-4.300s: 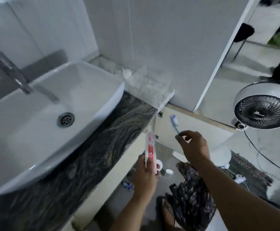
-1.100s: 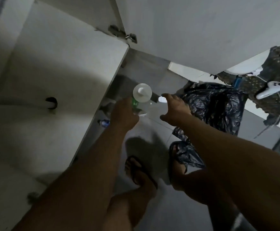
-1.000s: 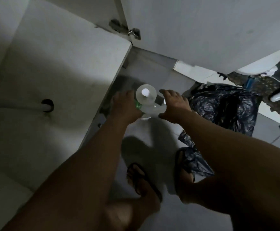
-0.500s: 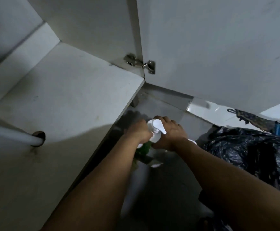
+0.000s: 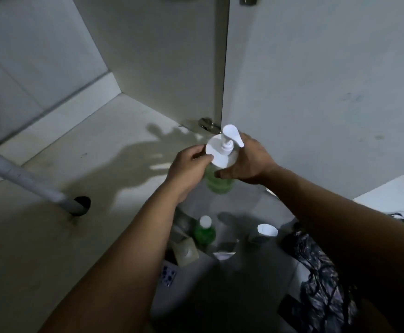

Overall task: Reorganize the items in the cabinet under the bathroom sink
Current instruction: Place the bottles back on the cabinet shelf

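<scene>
Green liquid fills two bottles here: one pump bottle (image 5: 218, 174) held up over the cabinet's front edge, and a smaller capped bottle (image 5: 204, 231) on the floor at six o'clock of it. The left hand (image 5: 187, 171) pinches the wide white collar; the right hand (image 5: 249, 162) wraps the bottle's body. One grey pipe (image 5: 28, 180) enters the cabinet shelf (image 5: 114, 131) at nine o'clock. One open door (image 5: 316, 92) stands at two o'clock. A white cup (image 5: 266, 230) and blurred packets lie below.

Grey drain pipe (image 5: 25, 181) enters hole (image 5: 82, 205); black plastic bag (image 5: 321, 284) on floor, right.
</scene>
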